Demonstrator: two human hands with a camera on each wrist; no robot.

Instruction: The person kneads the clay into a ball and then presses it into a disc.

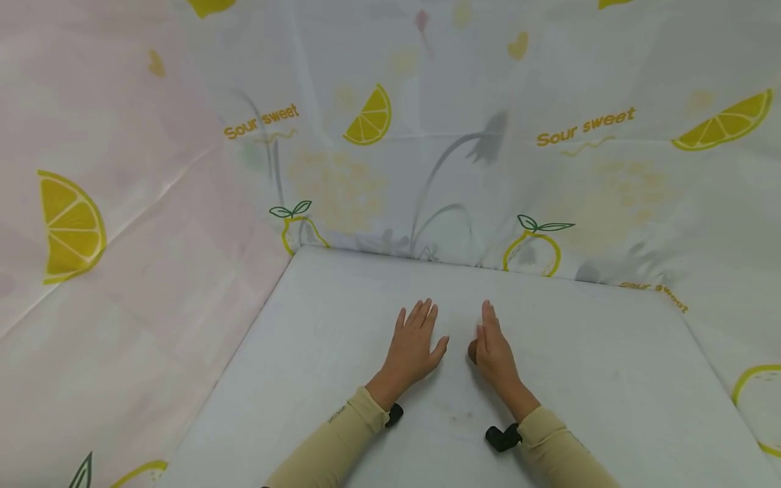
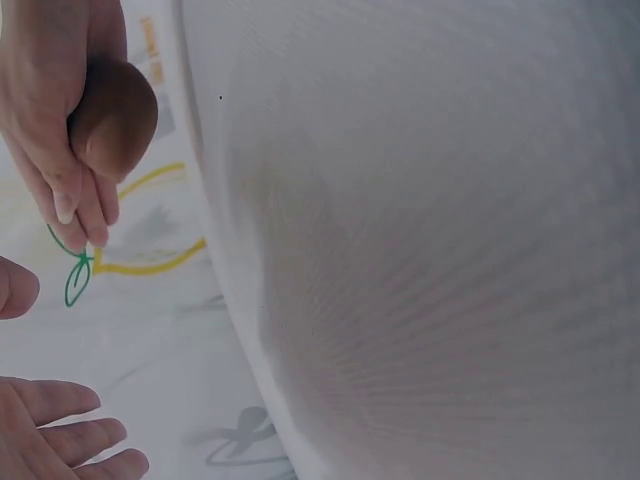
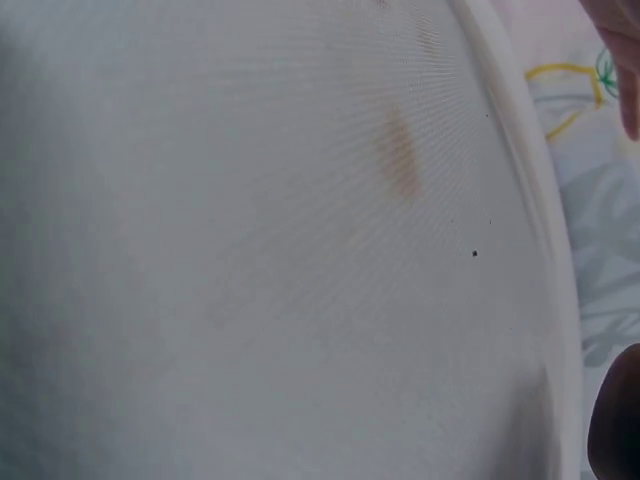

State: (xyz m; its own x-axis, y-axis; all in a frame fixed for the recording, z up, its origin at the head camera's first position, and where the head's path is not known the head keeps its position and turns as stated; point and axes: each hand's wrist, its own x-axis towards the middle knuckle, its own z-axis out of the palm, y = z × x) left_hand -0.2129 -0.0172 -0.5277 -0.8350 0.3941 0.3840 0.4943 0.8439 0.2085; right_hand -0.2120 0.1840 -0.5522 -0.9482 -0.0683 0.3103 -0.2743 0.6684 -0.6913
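My left hand (image 1: 410, 351) hovers over the white table with fingers straight and slightly spread, holding nothing; in the left wrist view its fingers (image 2: 75, 440) show at the lower left. To its right, apart from it, my right hand (image 1: 495, 356) is turned on edge with its fingers pointing forward. A smooth brown egg-shaped thing (image 2: 120, 120) is held against the right palm by the thumb side, facing the left hand. The right wrist view shows only part of this thing at the lower right edge, and part of the left hand (image 3: 620, 50) at the upper right.
The white table (image 1: 586, 379) reaches back to a hanging cloth (image 1: 427, 169) printed with lemon slices and words. Faint brownish stains (image 3: 400, 155) mark the table cover. Dark wrist devices (image 1: 503, 437) sit below both sleeves.
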